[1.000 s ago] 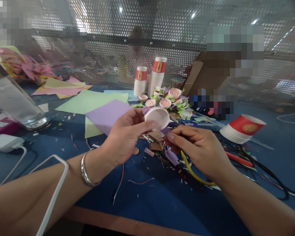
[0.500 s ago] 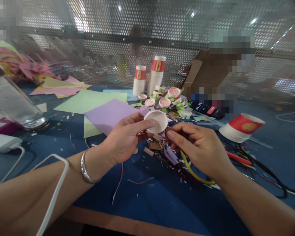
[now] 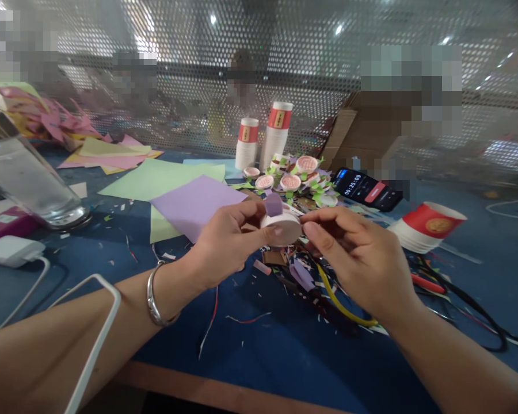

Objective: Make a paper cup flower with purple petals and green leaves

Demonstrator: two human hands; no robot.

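Note:
My left hand (image 3: 231, 238) pinches a cut-off white paper cup bottom (image 3: 287, 230) between thumb and fingers. A purple paper tab (image 3: 273, 204) sticks up from its far rim. The thumb and forefinger of my right hand (image 3: 358, 253) close at the disc's right edge; whether a tab is between them is hidden. Behind the hands lies a pile of similar cup bottoms (image 3: 290, 183) with red-printed faces and green and purple paper tabs. Below them are paper scraps (image 3: 302, 273) and a yellow-handled tool (image 3: 339, 305).
Two cup stacks (image 3: 275, 138) stand behind the pile. A tilted red-and-white cup (image 3: 434, 224) and a phone (image 3: 366, 192) running a timer are at right. Purple paper (image 3: 194, 204) and green paper (image 3: 155, 178) lie left, near a clear tumbler (image 3: 34, 178). White cable (image 3: 92, 345) crosses my left forearm.
The cup bottom has tilted, turning its hollow side away from me and bringing its purple tab up into view. Both hands moved slightly right with it.

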